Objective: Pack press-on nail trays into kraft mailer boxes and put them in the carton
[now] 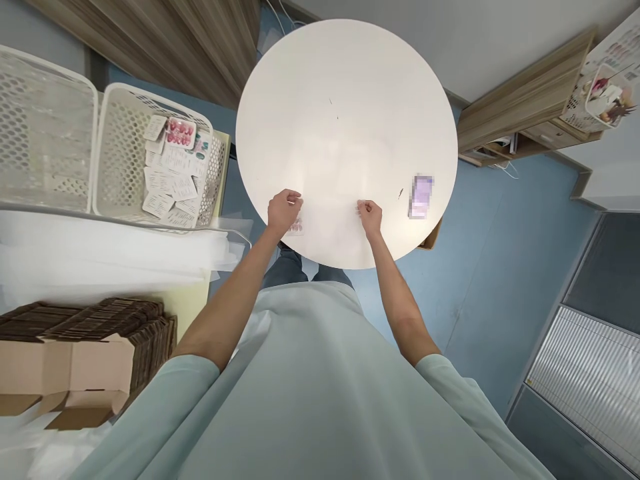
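Nearby — pink pack point(297, 227), beside left hand point(283, 210)

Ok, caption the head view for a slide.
Left hand and right hand over a round white table, a small pinkish pack near the left.

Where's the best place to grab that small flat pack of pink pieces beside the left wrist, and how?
Probably pinch the right edge of the pack, coming from the right: it looks flat on the round white table, its left side overlapped by the left hand.
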The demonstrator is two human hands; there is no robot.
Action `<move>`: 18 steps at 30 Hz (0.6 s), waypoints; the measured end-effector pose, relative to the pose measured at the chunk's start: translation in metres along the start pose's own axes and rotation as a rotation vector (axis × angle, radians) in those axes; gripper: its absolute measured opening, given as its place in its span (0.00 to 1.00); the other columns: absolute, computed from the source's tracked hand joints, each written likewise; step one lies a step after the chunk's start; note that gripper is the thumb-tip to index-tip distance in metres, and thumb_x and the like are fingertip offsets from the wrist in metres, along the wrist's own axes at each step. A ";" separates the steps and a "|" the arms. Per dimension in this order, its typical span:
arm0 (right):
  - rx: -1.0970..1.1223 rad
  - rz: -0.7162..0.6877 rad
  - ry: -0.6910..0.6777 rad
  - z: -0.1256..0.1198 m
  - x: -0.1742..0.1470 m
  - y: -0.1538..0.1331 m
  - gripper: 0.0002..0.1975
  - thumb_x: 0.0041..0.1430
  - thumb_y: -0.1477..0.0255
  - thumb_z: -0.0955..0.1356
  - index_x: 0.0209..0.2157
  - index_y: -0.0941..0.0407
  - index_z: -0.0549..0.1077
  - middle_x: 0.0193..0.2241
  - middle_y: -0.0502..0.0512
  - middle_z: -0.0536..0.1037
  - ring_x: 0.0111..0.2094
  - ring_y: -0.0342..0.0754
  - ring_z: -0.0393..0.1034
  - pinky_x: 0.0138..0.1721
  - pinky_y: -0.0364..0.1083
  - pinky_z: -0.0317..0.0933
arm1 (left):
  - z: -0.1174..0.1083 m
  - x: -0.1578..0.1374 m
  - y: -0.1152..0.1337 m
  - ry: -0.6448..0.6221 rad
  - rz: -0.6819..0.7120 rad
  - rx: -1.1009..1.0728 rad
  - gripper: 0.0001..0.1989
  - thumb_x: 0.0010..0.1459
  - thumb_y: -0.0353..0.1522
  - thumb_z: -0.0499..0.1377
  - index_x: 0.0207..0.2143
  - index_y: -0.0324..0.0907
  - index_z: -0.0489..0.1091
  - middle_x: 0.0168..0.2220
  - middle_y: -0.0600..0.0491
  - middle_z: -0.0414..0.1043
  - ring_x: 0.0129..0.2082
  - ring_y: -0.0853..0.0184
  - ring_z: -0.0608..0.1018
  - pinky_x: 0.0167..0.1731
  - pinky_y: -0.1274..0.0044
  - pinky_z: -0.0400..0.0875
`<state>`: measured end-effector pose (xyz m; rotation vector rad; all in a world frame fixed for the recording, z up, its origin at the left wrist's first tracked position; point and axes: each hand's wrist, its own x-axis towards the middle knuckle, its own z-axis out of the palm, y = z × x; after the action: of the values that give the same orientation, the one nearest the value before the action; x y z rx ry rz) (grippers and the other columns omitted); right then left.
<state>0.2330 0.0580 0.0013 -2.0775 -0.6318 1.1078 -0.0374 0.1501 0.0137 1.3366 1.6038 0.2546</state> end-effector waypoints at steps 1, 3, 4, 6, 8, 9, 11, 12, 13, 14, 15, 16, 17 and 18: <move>-0.009 -0.006 0.007 0.000 0.001 0.001 0.20 0.67 0.50 0.69 0.37 0.54 0.75 0.37 0.55 0.83 0.37 0.48 0.77 0.43 0.47 0.69 | -0.002 -0.002 -0.005 -0.003 0.044 0.065 0.11 0.65 0.34 0.61 0.49 0.44 0.77 0.48 0.47 0.82 0.43 0.59 0.83 0.50 0.66 0.78; -0.033 -0.030 0.021 -0.001 0.002 0.004 0.20 0.68 0.50 0.69 0.37 0.53 0.75 0.36 0.54 0.82 0.38 0.48 0.77 0.43 0.48 0.69 | -0.008 -0.009 -0.018 -0.029 0.150 0.199 0.15 0.65 0.35 0.62 0.53 0.44 0.76 0.54 0.46 0.79 0.50 0.55 0.81 0.55 0.63 0.76; -0.049 -0.041 0.029 -0.002 0.004 0.006 0.20 0.68 0.50 0.68 0.37 0.53 0.75 0.36 0.54 0.82 0.38 0.49 0.77 0.43 0.48 0.69 | -0.010 -0.013 -0.025 -0.051 0.202 0.264 0.18 0.64 0.36 0.63 0.55 0.44 0.76 0.57 0.45 0.77 0.54 0.53 0.79 0.58 0.61 0.75; -0.083 -0.049 0.050 -0.004 0.006 0.008 0.20 0.69 0.50 0.68 0.37 0.53 0.75 0.35 0.54 0.82 0.38 0.49 0.76 0.44 0.48 0.69 | -0.015 -0.024 -0.040 -0.107 0.280 0.392 0.25 0.61 0.38 0.66 0.60 0.44 0.74 0.61 0.43 0.74 0.62 0.48 0.74 0.61 0.58 0.72; -0.113 -0.041 0.071 -0.005 0.010 0.011 0.19 0.70 0.52 0.67 0.37 0.53 0.75 0.35 0.54 0.82 0.37 0.49 0.76 0.45 0.48 0.68 | -0.017 -0.034 -0.052 -0.180 0.336 0.515 0.31 0.59 0.38 0.68 0.65 0.44 0.72 0.64 0.41 0.70 0.65 0.44 0.70 0.63 0.55 0.70; -0.128 -0.036 0.079 -0.005 0.012 0.012 0.18 0.70 0.52 0.67 0.37 0.53 0.75 0.35 0.54 0.82 0.37 0.49 0.75 0.45 0.48 0.68 | -0.018 -0.039 -0.056 -0.214 0.361 0.567 0.34 0.58 0.38 0.68 0.67 0.44 0.70 0.65 0.40 0.69 0.66 0.42 0.69 0.64 0.54 0.69; -0.155 -0.033 0.095 -0.005 0.015 0.015 0.17 0.70 0.53 0.67 0.38 0.53 0.75 0.36 0.54 0.82 0.38 0.50 0.75 0.45 0.48 0.68 | -0.017 -0.045 -0.063 -0.258 0.403 0.636 0.37 0.59 0.36 0.66 0.70 0.44 0.66 0.67 0.38 0.66 0.67 0.40 0.68 0.65 0.52 0.67; -0.167 -0.033 0.104 -0.005 0.016 0.017 0.17 0.70 0.54 0.67 0.39 0.53 0.76 0.37 0.54 0.82 0.40 0.50 0.75 0.46 0.48 0.68 | -0.017 -0.047 -0.065 -0.265 0.419 0.654 0.37 0.60 0.35 0.65 0.71 0.43 0.65 0.68 0.37 0.65 0.68 0.39 0.67 0.65 0.51 0.67; -0.180 -0.032 0.117 -0.005 0.017 0.018 0.16 0.70 0.55 0.67 0.41 0.53 0.76 0.39 0.55 0.82 0.41 0.50 0.75 0.47 0.48 0.68 | -0.016 -0.048 -0.067 -0.264 0.431 0.662 0.37 0.61 0.34 0.64 0.72 0.42 0.64 0.69 0.36 0.64 0.68 0.39 0.66 0.66 0.51 0.66; -0.193 -0.029 0.132 -0.005 0.016 0.020 0.16 0.70 0.55 0.67 0.43 0.53 0.76 0.40 0.55 0.82 0.42 0.50 0.75 0.48 0.48 0.68 | -0.015 -0.048 -0.067 -0.258 0.440 0.664 0.37 0.61 0.33 0.62 0.73 0.42 0.63 0.69 0.35 0.64 0.69 0.39 0.66 0.66 0.51 0.66; -0.207 -0.024 0.147 -0.005 0.016 0.021 0.15 0.69 0.56 0.68 0.45 0.53 0.76 0.42 0.56 0.81 0.43 0.50 0.75 0.49 0.48 0.68 | -0.015 -0.048 -0.068 -0.250 0.446 0.662 0.37 0.61 0.32 0.61 0.73 0.41 0.63 0.69 0.35 0.64 0.69 0.39 0.66 0.66 0.51 0.65; -0.220 -0.017 0.160 -0.005 0.014 0.023 0.16 0.68 0.57 0.69 0.47 0.53 0.76 0.44 0.57 0.81 0.43 0.50 0.75 0.50 0.49 0.68 | -0.014 -0.048 -0.068 -0.243 0.449 0.656 0.37 0.61 0.32 0.61 0.72 0.41 0.63 0.68 0.35 0.65 0.69 0.39 0.66 0.66 0.51 0.65; -0.231 -0.009 0.170 -0.005 0.011 0.024 0.16 0.67 0.58 0.70 0.49 0.53 0.75 0.45 0.57 0.81 0.44 0.51 0.75 0.51 0.49 0.68 | -0.014 -0.049 -0.068 -0.238 0.449 0.648 0.37 0.60 0.31 0.61 0.72 0.41 0.64 0.68 0.35 0.65 0.69 0.39 0.66 0.66 0.51 0.66; -0.240 -0.001 0.176 -0.005 0.008 0.026 0.17 0.66 0.58 0.71 0.51 0.53 0.75 0.45 0.57 0.80 0.44 0.51 0.75 0.52 0.49 0.67 | -0.013 -0.049 -0.067 -0.232 0.444 0.637 0.37 0.59 0.31 0.61 0.72 0.41 0.64 0.67 0.35 0.66 0.68 0.39 0.66 0.66 0.50 0.66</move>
<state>0.2440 0.0447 -0.0205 -2.3471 -0.7067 0.8699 -0.0946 0.0896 0.0006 2.1262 1.2144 -0.1659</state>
